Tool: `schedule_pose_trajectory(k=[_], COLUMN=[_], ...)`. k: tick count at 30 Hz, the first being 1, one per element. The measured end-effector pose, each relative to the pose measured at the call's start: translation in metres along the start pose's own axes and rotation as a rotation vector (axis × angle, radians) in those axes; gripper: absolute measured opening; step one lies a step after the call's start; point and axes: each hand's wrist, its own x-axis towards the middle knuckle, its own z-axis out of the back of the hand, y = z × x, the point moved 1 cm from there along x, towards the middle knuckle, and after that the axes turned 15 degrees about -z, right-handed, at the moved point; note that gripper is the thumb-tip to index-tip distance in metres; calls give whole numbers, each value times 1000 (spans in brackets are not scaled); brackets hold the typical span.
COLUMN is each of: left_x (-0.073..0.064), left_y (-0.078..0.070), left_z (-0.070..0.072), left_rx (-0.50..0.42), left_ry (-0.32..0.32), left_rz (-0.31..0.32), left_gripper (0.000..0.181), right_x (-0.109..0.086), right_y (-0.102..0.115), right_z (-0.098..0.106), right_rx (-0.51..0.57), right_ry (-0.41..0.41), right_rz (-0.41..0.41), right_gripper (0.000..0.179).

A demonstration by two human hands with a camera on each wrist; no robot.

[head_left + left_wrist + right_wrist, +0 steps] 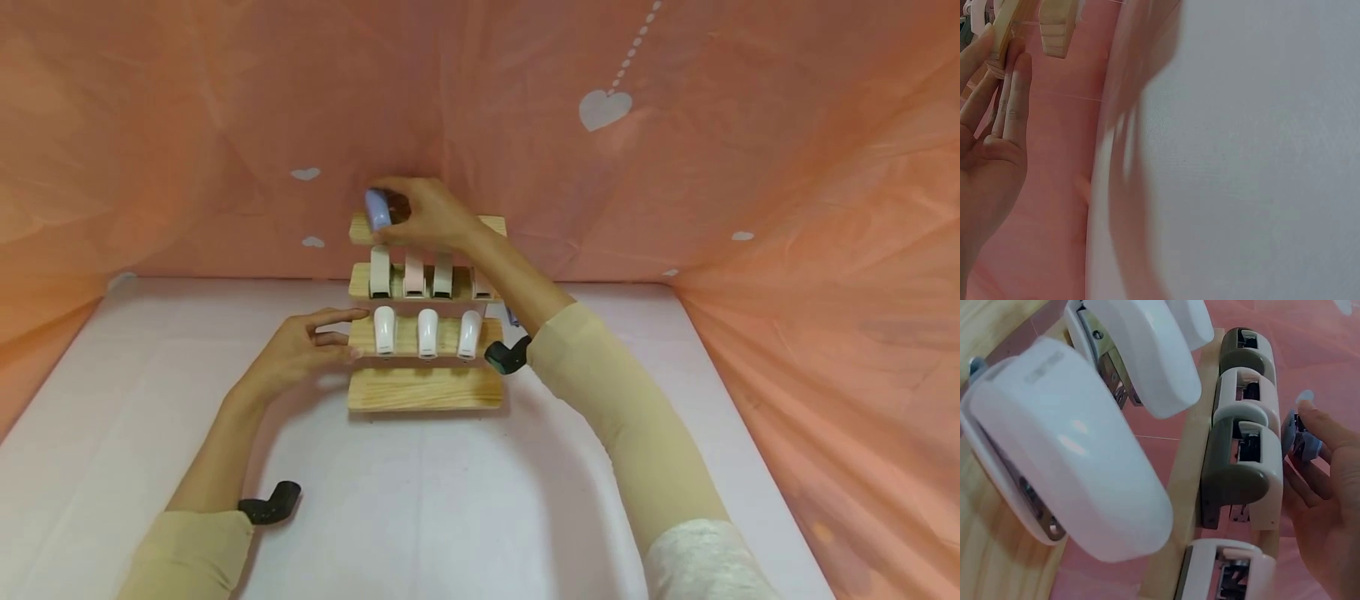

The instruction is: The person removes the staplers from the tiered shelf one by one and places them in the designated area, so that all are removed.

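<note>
A lavender stapler [378, 210] is in my right hand [427, 212], pinched between thumb and fingers at the left end of the top shelf. In the right wrist view that hand [1335, 481] shows behind a row of staplers, and only part of the lavender stapler [1300, 440] is seen. My left hand [300, 346] grips the left end of a lower shelf of the wooden rack [425, 390]. The left wrist view has the thumb on one face of the board [1004, 37] and fingers [1019, 94] behind it.
Three white staplers [427, 333] stand on the third shelf down. Several beige, pink and grey-green staplers [381, 271] line the second, partly covered by my right forearm. Something small and blue [513, 315] peeks out beside that forearm. Behind the white table [337, 517] hangs a pink cloth [487, 100].
</note>
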Motion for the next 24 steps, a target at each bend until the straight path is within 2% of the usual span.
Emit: schedule_pose_trajectory(k=[8, 16, 24], left_x=[2, 2, 4], left_y=[-1, -2, -2], left_z=[-1, -3, -4], left_rx=[23, 34, 41], left_ry=[1, 0, 6], left_rz=[-3, -3, 4], left_gripper=[59, 60, 61], right_x=[-11, -25, -41], right_y=[-9, -25, -39], right_z=[9, 21, 31], right_rx=[101, 265, 367], right_ry=[-36, -76, -97], right_rz=[58, 37, 76], right_gripper=[72, 69, 65])
